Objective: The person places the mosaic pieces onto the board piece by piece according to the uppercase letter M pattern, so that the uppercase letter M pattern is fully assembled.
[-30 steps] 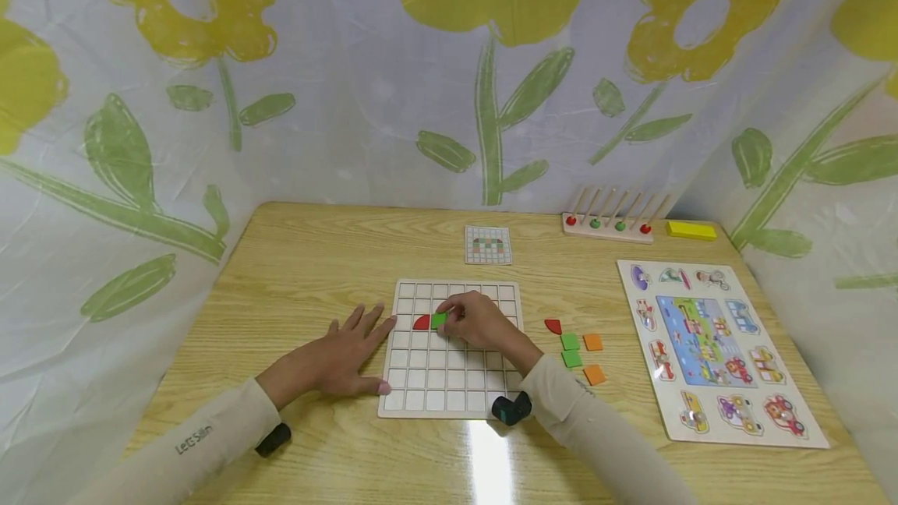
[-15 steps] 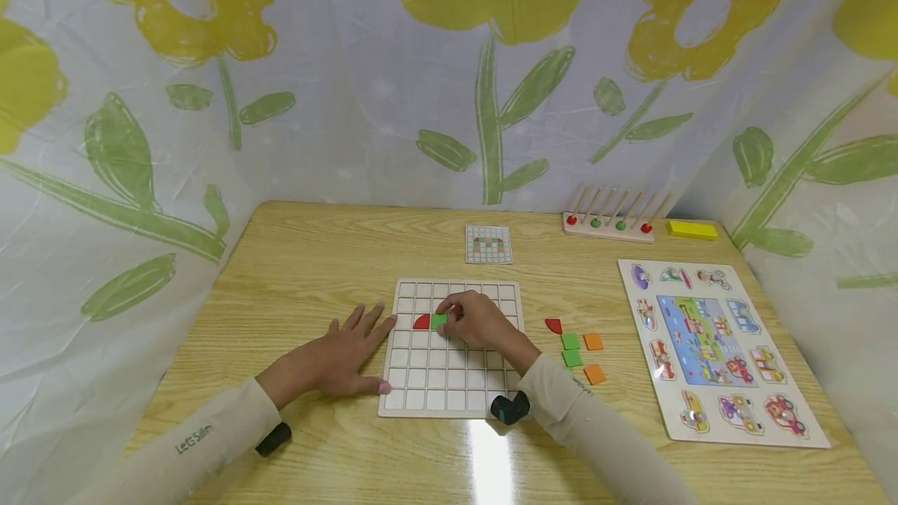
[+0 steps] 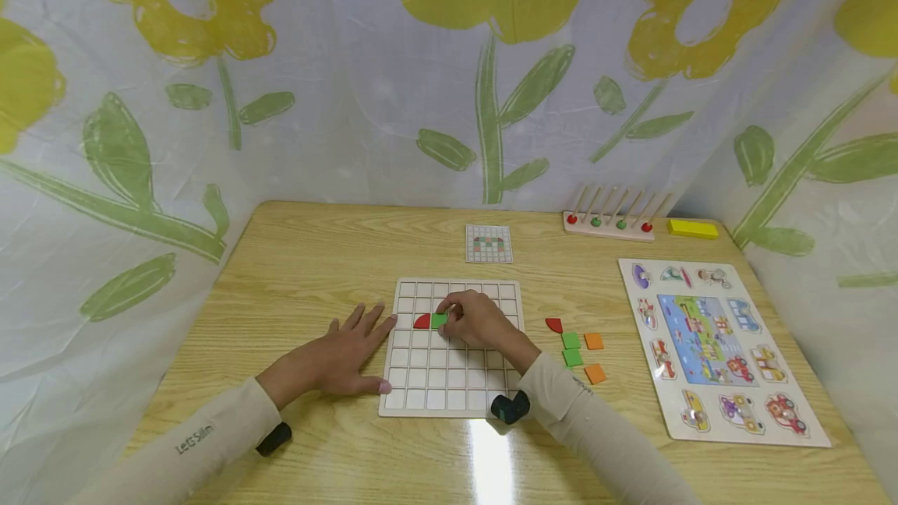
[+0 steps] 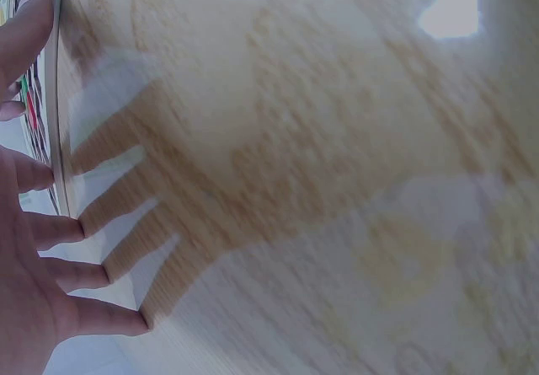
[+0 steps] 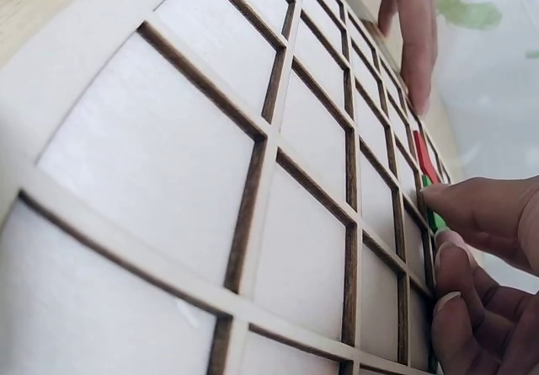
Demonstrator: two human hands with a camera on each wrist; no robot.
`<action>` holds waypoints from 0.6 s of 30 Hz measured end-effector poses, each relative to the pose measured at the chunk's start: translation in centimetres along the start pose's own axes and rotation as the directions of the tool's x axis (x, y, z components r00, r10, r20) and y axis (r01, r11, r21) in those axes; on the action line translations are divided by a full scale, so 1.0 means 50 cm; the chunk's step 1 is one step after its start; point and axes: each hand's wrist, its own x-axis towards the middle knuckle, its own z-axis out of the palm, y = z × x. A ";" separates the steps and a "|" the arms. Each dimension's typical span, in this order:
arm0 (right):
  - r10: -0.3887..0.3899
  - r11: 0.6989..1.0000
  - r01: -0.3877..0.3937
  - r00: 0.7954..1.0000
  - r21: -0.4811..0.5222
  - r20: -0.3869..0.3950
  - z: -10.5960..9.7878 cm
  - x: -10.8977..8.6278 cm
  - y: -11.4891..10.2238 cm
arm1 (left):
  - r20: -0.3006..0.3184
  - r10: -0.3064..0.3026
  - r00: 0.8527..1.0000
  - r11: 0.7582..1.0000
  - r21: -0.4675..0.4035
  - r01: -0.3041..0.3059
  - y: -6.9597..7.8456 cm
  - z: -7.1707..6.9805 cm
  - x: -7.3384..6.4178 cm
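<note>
Pinching green tile (image 3: 438,321): right hand (image 3: 475,320) | orange squares (image 3: 593,341): head view only

Grid board in the middle, puzzle board to the right

On the worktop (image 3: 302,256), we see the grid board (image 3: 449,380) at centre, our left hand (image 3: 347,357) at its left edge and our right hand (image 3: 480,322) over it. Third row from the back, a first tile (image 3: 422,322) lies in the second cell from the left; a second tile (image 3: 438,321), under our right fingers, sits just right of it. Behind the board is a card (image 3: 489,244); farther right, a peg stand (image 3: 609,227), then a block (image 3: 693,229). Before these lies the puzzle board (image 3: 701,349), with five loose tiles (image 3: 573,358) between both boards, nearer the grid.
</note>
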 end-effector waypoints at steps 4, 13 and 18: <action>0.006 1.000 -0.006 1.000 -0.004 0.002 0.000 0.000 0.000 | 0.002 0.000 1.000 1.000 -0.003 0.000 -0.001 0.000 0.001; 0.012 1.000 -0.012 1.000 0.007 0.022 -0.002 -0.002 0.003 | 0.006 -0.003 1.000 1.000 -0.004 0.003 0.000 -0.001 0.001; -0.014 1.000 0.013 0.999 0.027 0.031 -0.006 -0.007 0.009 | 0.009 -0.007 1.000 1.000 -0.008 0.007 -0.001 0.001 0.002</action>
